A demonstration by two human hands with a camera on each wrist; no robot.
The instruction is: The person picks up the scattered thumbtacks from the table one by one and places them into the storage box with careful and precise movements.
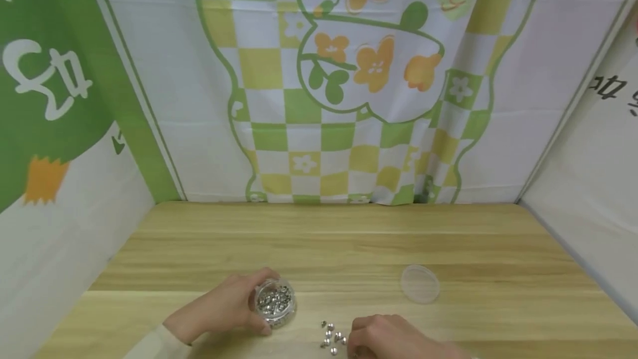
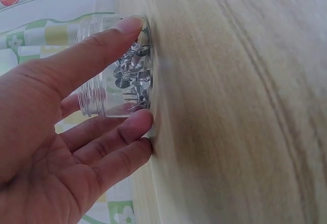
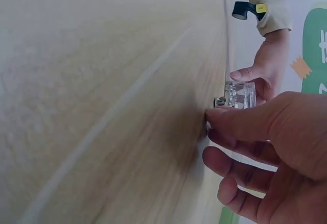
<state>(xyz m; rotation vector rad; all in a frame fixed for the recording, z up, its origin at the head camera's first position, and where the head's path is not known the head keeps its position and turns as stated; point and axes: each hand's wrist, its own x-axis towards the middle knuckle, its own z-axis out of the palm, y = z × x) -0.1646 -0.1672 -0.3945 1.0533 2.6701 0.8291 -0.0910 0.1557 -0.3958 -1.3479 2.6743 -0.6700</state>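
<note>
A clear round jar (image 1: 275,302) holding many silver thumbtacks (image 2: 134,76) stands on the wooden table. My left hand (image 1: 234,303) grips its side, thumb on one side and fingers on the other. Several loose thumbtacks (image 1: 329,335) lie on the tabletop to the right of the jar. Beside them, my right hand (image 1: 386,337) is low over the wood. In the right wrist view its thumb and forefinger pinch together at the surface, with a shiny thumbtack (image 3: 208,125) showing at the fingertips. The other fingers of that hand are loosely bent.
A translucent round lid (image 1: 420,283) lies flat on the table (image 1: 319,248), beyond my right hand. Printed cloth (image 1: 344,154) hangs along the back edge, and pale panels rise on both sides. A black strap (image 3: 246,9) is worn on the left wrist.
</note>
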